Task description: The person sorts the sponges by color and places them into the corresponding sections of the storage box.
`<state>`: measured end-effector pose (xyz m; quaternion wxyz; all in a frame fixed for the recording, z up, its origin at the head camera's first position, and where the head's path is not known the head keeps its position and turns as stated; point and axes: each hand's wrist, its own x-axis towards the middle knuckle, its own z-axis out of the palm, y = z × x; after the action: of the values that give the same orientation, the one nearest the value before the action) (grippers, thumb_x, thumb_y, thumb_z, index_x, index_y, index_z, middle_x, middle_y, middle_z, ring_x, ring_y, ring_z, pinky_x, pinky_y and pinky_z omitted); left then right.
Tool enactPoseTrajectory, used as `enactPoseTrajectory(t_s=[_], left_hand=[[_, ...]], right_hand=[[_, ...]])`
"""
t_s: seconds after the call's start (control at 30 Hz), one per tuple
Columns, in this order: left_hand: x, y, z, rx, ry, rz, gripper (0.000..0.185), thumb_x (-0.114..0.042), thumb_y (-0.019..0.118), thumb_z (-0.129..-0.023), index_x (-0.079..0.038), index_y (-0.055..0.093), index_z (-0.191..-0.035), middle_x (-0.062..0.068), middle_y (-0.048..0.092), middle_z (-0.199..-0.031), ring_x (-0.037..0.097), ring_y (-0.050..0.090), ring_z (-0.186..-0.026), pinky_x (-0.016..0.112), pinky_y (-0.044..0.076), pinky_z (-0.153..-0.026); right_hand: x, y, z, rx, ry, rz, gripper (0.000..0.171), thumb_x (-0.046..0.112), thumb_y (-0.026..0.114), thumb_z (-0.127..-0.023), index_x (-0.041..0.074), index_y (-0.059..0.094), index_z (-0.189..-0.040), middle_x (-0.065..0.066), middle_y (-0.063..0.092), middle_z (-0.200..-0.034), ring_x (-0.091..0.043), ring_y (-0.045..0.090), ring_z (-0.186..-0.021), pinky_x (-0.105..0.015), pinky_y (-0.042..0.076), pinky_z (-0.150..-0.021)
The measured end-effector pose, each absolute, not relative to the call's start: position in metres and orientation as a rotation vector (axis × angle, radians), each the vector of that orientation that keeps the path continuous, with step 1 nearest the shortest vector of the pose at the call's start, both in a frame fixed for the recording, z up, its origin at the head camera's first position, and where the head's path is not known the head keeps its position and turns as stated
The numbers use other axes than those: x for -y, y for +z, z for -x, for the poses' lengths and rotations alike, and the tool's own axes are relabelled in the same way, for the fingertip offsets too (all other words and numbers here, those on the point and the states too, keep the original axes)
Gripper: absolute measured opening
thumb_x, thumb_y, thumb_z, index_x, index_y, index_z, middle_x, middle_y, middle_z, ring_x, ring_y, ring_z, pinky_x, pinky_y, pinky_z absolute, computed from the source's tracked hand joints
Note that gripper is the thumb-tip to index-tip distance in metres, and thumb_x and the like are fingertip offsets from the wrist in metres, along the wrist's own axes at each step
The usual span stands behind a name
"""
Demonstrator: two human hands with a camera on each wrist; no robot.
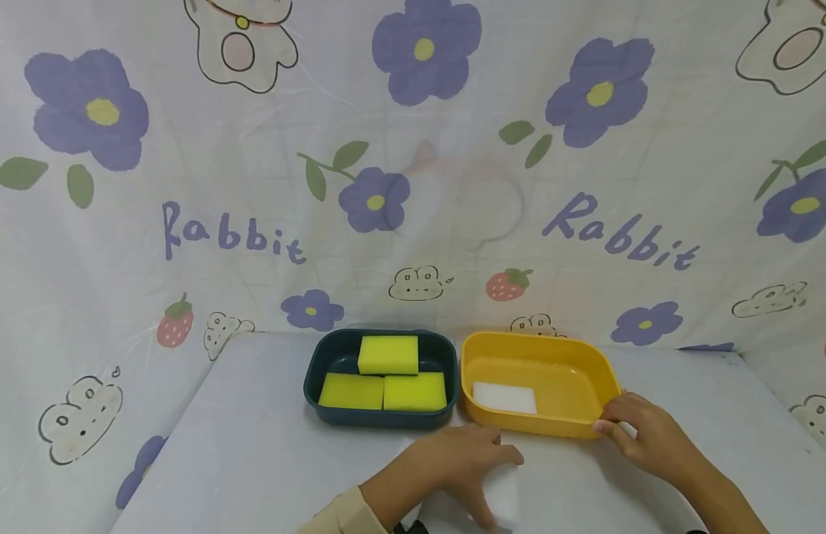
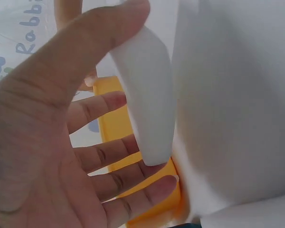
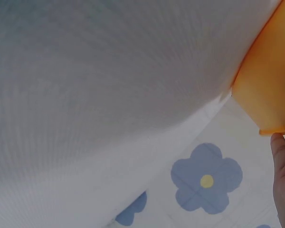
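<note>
My left hand (image 1: 463,460) pinches a white sponge (image 1: 503,493) between thumb and fingers, low in front of the two tubs. In the left wrist view the sponge (image 2: 152,99) has a curved edge, with the thumb at one end and the fingertips along its side. At the near right corner of a yellow tub (image 1: 533,425), my right hand (image 1: 653,437) grips the rim with thumb and fingers. Inside that tub lies another white sponge (image 1: 504,398), at the near left. The right wrist view catches only part of the right hand (image 3: 284,175) at the tub's rim (image 3: 274,131).
Just left of the yellow tub stands a dark green tub (image 1: 380,419). It holds a yellow sponge (image 1: 388,354) at the back and two more (image 1: 351,391) in front. A white table (image 1: 239,445) carries everything, and a printed curtain (image 1: 453,148) hangs behind.
</note>
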<state>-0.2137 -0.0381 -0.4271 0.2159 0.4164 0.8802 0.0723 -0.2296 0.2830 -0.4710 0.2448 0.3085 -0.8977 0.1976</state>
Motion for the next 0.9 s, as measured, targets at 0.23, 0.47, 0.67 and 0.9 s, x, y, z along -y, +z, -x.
enactPoseTrajectory(t_s=[0.23,0.47,0.67,0.9], left_hand=[[0.028,-0.418,0.216,-2.429,0.307,-1.234,0.081,-0.061,0.082,-0.074,-0.036,0.050,-0.144,-0.011,0.052,-0.126,0.002,0.051,-0.102,0.019,0.047,-0.087],[0.013,-0.398,0.221,-2.485,0.358,-1.295,0.085,-0.066,0.078,-0.075,-0.037,0.047,-0.148,-0.012,0.051,-0.123,0.001,0.048,-0.097,0.014,0.045,-0.083],[0.003,-0.399,0.234,-2.556,0.474,-1.268,0.084,-0.069,0.075,-0.076,-0.038,0.046,-0.148,-0.012,0.052,-0.131,0.002,0.048,-0.103,0.016,0.047,-0.083],[-0.004,-0.415,0.249,-2.633,0.669,-1.284,0.084,-0.070,0.073,-0.077,-0.034,0.046,-0.148,-0.010,0.052,-0.137,0.002,0.051,-0.110,0.015,0.047,-0.085]], right_hand=[[-0.284,-0.471,0.230,2.459,0.531,-0.830,0.033,0.005,0.088,-0.071,0.026,0.063,-0.077,0.023,0.055,-0.079,-0.010,0.057,-0.078,-0.002,0.025,-0.101],[-0.285,-0.473,0.231,2.468,0.503,-0.820,0.031,0.009,0.088,-0.072,0.028,0.064,-0.077,0.025,0.055,-0.080,-0.006,0.055,-0.077,-0.007,0.036,-0.092],[-0.284,-0.472,0.230,2.489,0.507,-0.797,0.029,0.011,0.088,-0.074,0.029,0.065,-0.078,0.027,0.056,-0.079,-0.004,0.054,-0.077,-0.011,0.040,-0.090],[-0.286,-0.474,0.231,2.466,0.515,-0.816,0.030,0.009,0.088,-0.073,0.029,0.065,-0.079,0.026,0.056,-0.080,-0.004,0.053,-0.077,-0.013,0.042,-0.083]])
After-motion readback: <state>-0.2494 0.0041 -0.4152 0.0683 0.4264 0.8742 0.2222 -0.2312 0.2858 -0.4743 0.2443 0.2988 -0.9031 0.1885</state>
